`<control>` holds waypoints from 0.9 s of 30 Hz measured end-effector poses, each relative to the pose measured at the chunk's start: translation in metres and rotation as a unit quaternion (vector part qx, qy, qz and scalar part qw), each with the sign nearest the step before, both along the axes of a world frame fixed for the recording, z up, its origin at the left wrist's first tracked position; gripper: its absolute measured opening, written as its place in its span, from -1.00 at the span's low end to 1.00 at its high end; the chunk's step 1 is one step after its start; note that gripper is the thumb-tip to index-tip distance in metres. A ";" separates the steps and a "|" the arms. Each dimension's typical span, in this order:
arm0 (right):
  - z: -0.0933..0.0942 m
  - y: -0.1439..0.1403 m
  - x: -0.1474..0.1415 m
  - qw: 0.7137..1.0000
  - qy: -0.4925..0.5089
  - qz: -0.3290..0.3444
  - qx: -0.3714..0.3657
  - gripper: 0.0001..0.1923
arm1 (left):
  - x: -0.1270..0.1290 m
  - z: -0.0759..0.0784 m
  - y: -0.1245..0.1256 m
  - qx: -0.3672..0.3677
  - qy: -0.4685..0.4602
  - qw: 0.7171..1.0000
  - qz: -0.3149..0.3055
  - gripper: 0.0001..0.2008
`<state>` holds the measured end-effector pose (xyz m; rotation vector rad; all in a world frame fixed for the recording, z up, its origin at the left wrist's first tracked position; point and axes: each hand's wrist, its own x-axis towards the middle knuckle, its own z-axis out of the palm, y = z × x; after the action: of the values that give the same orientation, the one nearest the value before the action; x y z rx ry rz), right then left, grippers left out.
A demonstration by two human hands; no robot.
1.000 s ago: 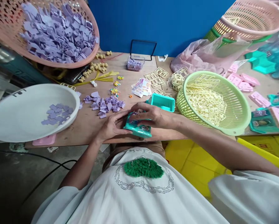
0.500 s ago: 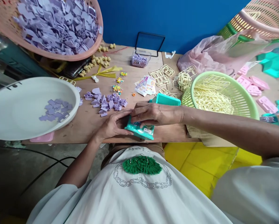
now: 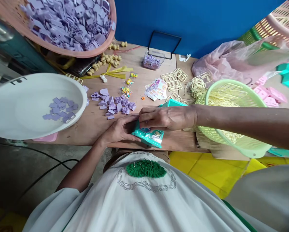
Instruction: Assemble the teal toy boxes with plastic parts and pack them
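A teal plastic toy case [image 3: 149, 139] with small inner parts sits at the table's near edge, in front of my body. My left hand [image 3: 120, 130] grips its left side, thumb along the near edge and fingers behind. Over the case's far part is my right hand [image 3: 166, 117], fingers bent and pressed together; whatever they pinch is hidden beneath them. Just beyond my right hand, a second teal piece [image 3: 174, 103] shows in part. A pile of purple plastic parts [image 3: 119, 104] lies beyond my left hand.
A white basin [image 3: 21, 106] with purple pieces stands left, below a pink basket [image 3: 86, 53] of purple parts. A green basket [image 3: 243, 149] of cream frames sits under my right forearm. Printed cards [image 3: 156, 89], tiny colourful parts [image 3: 126, 91] and a clear tub [image 3: 153, 60] lie farther back.
My view has shifted, so the table's things appear farther right. My right hand has lifted slightly, uncovering more of the teal case. My left hand keeps its hold.
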<state>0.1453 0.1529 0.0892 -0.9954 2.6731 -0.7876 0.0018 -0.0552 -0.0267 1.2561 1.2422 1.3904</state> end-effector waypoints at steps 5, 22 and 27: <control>0.000 0.001 -0.002 0.999 0.009 0.045 0.011 -0.62 | 0.001 -0.002 0.001 -0.022 -0.013 1.000 0.002 -0.05; 0.010 -0.002 -0.013 0.998 0.003 0.036 0.042 -0.60 | 0.001 0.003 0.001 -0.009 -0.025 1.000 -0.011 -0.14; -0.003 -0.009 0.026 0.980 0.070 -0.184 0.002 -0.58 | 0.004 0.002 -0.003 -0.021 -0.069 0.997 -0.002 -0.11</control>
<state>0.1712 0.1443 0.0864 -0.5769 3.0289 -0.8013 0.0062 -0.0582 -0.0250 1.1137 1.1677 1.4161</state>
